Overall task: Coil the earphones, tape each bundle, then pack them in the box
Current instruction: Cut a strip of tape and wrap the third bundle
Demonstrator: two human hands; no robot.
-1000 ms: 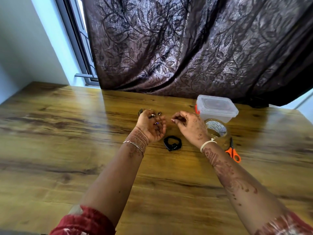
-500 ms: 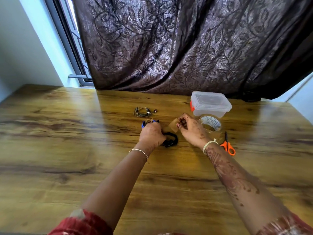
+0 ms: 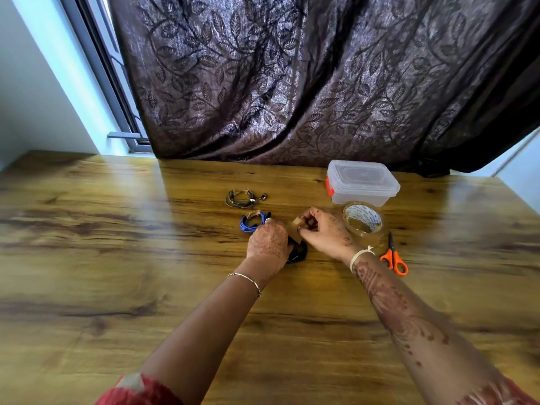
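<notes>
Head view: three coiled bundles are seen on the table. A grey bundle is laid farthest away, and a blue bundle is laid just in front of it. A bit of tape seems to be stuck on each of them, so those two look done. The black bundle is nearest and is partly hidden under the left hand, which is curled down over it and seems to hold it. A tape piece is pinched in the right hand, right above the black bundle. The two hands are kept close together. This last bundle is probably being taped now. After that, all three must be packed, and that is not started: the box is shut with its lid on, at the back right by the curtain. The tape roll is set just in front of the box, and the scissors are laid beside the right wrist, so a reach to the box has to be made over them. Lots of bare table is left on the near and left sides, and the edges are far from the bundles.
</notes>
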